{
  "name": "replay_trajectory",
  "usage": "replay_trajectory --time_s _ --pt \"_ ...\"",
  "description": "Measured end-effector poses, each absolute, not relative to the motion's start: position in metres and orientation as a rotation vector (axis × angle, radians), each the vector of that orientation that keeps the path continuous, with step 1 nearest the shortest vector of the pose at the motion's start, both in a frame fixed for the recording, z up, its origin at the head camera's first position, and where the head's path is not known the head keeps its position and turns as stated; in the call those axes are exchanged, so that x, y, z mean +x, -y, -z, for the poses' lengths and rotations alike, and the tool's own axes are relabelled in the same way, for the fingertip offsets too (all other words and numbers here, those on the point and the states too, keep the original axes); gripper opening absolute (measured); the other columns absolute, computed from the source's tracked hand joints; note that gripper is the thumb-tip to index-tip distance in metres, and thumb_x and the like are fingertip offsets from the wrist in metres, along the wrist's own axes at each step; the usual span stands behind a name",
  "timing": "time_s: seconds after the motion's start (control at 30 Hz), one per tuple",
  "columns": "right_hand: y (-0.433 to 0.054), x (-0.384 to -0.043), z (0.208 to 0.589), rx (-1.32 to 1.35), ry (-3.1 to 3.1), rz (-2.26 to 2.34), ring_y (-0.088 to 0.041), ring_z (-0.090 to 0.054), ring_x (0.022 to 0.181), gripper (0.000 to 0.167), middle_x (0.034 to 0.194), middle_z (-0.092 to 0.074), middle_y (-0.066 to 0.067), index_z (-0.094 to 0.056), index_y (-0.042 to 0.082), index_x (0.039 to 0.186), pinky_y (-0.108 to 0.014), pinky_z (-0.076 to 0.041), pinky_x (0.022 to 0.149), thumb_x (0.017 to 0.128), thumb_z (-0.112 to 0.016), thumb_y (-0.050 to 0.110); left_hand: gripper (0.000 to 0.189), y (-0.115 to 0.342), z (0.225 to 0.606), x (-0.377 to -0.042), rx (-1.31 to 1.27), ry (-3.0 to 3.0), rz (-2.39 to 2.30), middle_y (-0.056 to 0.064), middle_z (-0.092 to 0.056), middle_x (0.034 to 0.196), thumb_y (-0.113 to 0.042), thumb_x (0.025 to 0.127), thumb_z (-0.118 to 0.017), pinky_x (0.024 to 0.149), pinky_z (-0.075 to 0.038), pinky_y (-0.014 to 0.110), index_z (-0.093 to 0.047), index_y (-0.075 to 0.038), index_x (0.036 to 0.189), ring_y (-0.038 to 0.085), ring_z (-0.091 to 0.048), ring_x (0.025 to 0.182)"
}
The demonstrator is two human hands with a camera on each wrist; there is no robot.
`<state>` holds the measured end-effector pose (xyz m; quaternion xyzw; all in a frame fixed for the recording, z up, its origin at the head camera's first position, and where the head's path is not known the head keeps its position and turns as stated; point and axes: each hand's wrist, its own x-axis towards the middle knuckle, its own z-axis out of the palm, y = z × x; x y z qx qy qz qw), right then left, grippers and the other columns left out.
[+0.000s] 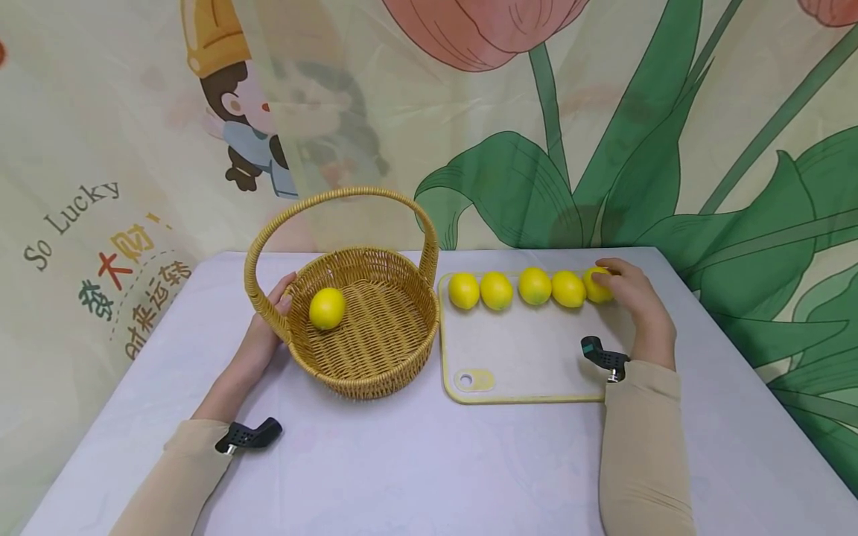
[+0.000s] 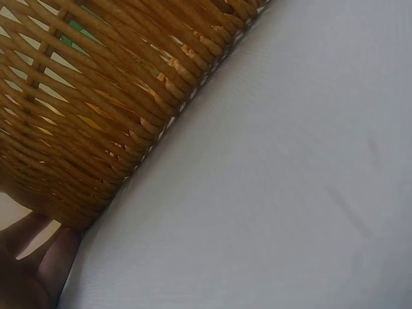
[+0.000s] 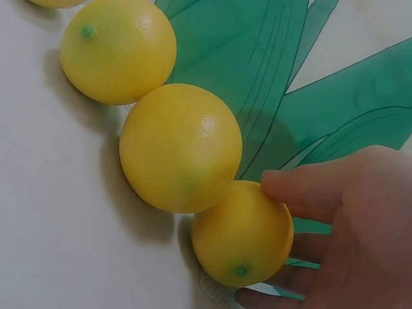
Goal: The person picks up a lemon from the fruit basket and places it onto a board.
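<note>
My left hand [image 1: 267, 318] is at the left outer side of a woven wicker basket [image 1: 375, 383], by the foot of its tall handle. In the left wrist view, its fingers [image 2: 56, 261] touch the basket's wall low down, near the tabletop. One yellow lemon [image 1: 327, 308] lies inside the basket, toward the left. My right hand [image 1: 637, 298] holds the rightmost lemon [image 3: 241, 235] of a row, thumb on one side and fingers round the other. Beside it, touching, lies another lemon [image 3: 180, 148].
The other lemons, such as the leftmost lemon [image 1: 464, 290], line the back edge of a white cutting board [image 1: 523, 357] with a yellow rim. The board stands just right of the basket on a white-covered table [image 1: 429, 461]. A printed curtain [image 1: 482, 149] hangs behind.
</note>
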<state>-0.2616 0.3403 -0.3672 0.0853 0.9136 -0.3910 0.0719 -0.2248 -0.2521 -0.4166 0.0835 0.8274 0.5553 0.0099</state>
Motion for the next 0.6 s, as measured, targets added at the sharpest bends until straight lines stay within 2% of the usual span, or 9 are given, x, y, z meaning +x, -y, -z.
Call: replay_trajectory --time_s 0.13,0.33,0.6 --pt "-0.340 -0.262 0.367 0.269 -2.750 1.175 -0.051 -0.016 0.146 0.066 0.164 -0.016 -0.025 -0.024 0.011 0.158 -0.072 -0.017 0.113 0.103 -0.036 0.046 0.059 0.252 0.416 -0.225 0.253 -2.576 -1.741 0.002 -0.023 0.166 -0.052 0.105 -0.028 0.117 -0.027 0.052 -0.012 -0.037 0.160 0.030 -0.026 0.151" --pt "-0.340 -0.262 0.365 0.285 -2.768 1.164 -0.051 -0.019 0.144 0.067 0.162 -0.021 -0.026 -0.025 0.012 0.158 -0.073 -0.020 0.111 0.103 -0.036 0.048 0.058 0.251 0.417 -0.225 0.240 -2.569 -1.752 0.002 -0.022 0.167 -0.051 0.105 -0.029 0.118 -0.022 0.059 -0.012 -0.037 0.159 0.031 -0.024 0.152" --pt "-0.336 -0.260 0.352 0.263 -2.816 1.153 -0.050 -0.022 0.143 0.070 0.161 -0.024 -0.025 -0.023 0.013 0.159 -0.072 -0.023 0.111 0.102 -0.038 0.051 0.060 0.252 0.417 -0.226 0.256 -2.574 -1.761 0.003 -0.021 0.167 -0.049 0.106 -0.029 0.119 -0.019 0.062 -0.012 -0.032 0.160 0.032 -0.021 0.153"
